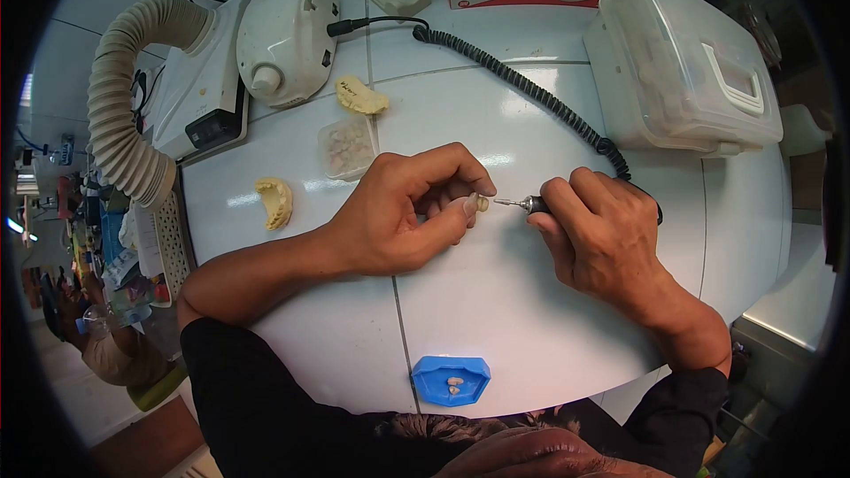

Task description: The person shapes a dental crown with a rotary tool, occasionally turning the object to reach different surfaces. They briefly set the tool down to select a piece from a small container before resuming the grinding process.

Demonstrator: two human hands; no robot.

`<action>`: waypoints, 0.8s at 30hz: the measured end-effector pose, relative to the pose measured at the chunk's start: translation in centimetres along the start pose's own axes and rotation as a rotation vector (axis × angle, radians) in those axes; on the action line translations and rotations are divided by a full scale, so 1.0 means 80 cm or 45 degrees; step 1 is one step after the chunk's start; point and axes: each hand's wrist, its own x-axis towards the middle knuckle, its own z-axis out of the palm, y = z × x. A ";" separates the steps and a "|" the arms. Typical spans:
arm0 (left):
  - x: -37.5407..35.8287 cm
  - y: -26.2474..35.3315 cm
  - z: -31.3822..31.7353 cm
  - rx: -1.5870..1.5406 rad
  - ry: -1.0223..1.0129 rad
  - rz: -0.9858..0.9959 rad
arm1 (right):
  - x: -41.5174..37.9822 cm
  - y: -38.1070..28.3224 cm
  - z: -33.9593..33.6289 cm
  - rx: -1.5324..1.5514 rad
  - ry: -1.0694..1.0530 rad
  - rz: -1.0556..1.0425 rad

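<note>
Tooth piece (pixel 482 204) is pinched in your left hand (pixel 403 212) while your right hand (pixel 602 235) grips the handpiece (pixel 531 204), bur just beside it; grinding appears underway, unfinished.

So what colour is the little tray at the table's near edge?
Bright blue tray, holding small tooth-like pieces; the head view shows it.

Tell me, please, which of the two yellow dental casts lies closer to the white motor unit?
The upper yellow cast, just right of the motor unit; the other cast lies lower left.
</note>
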 end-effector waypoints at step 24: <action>-0.001 0.017 -0.004 -0.324 -0.149 -0.224 | 0.002 0.005 0.005 0.074 0.062 -0.086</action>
